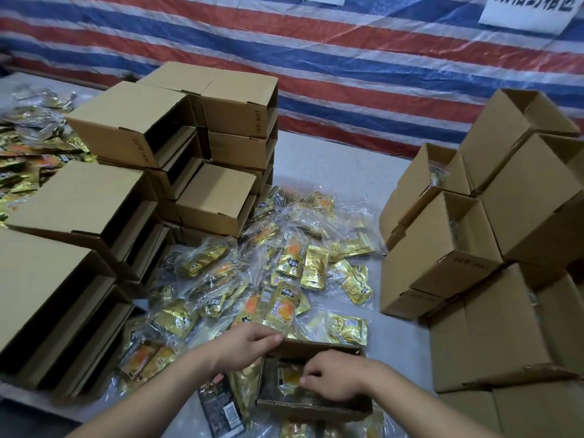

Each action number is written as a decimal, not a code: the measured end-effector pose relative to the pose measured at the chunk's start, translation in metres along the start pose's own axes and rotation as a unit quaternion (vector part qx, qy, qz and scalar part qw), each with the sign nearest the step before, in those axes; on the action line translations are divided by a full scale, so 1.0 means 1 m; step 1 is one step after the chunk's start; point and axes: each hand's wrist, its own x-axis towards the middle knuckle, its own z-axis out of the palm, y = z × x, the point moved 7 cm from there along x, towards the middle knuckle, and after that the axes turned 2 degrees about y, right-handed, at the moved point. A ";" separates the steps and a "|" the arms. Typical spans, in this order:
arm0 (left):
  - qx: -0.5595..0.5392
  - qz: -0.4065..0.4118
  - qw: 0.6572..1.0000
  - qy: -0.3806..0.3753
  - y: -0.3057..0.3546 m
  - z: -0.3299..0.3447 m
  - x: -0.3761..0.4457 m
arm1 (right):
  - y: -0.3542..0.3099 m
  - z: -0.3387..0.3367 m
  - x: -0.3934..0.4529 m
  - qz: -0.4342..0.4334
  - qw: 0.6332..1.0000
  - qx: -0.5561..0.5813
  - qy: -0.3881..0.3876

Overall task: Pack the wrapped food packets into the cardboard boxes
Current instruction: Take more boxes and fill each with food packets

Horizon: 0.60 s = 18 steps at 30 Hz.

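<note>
A small open cardboard box (316, 407) lies on the table right in front of me, with wrapped gold packets (286, 379) inside it. My left hand (245, 344) grips the box's far left corner, thumb over the rim. My right hand (335, 376) reaches into the box, its curled fingers on the packets there. A loose heap of clear-wrapped gold and orange food packets (284, 279) covers the table beyond the box. A dark packet (221, 406) lies just left of the box.
Stacks of empty flat-lying cardboard boxes (132, 128) fill the left and centre back. Upright open boxes (448, 248) stand stacked on the right, some holding packets. More gold packets (25, 147) lie far left. A striped tarpaulin (347, 58) hangs behind the table.
</note>
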 end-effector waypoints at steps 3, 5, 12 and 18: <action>0.011 -0.006 1.000 -0.001 0.002 0.004 0.004 | 0.008 0.030 0.009 0.066 0.993 -0.052 -0.088; 0.014 0.004 1.000 -0.013 0.006 0.009 0.005 | 0.008 0.047 0.018 0.107 0.989 -0.014 -0.102; -0.010 -0.007 1.000 -0.004 0.000 0.008 0.002 | 0.005 0.032 0.018 0.069 0.997 0.029 -0.034; -0.011 0.001 1.000 -0.008 -0.001 0.012 0.007 | -0.005 0.033 0.029 0.053 0.996 0.074 0.013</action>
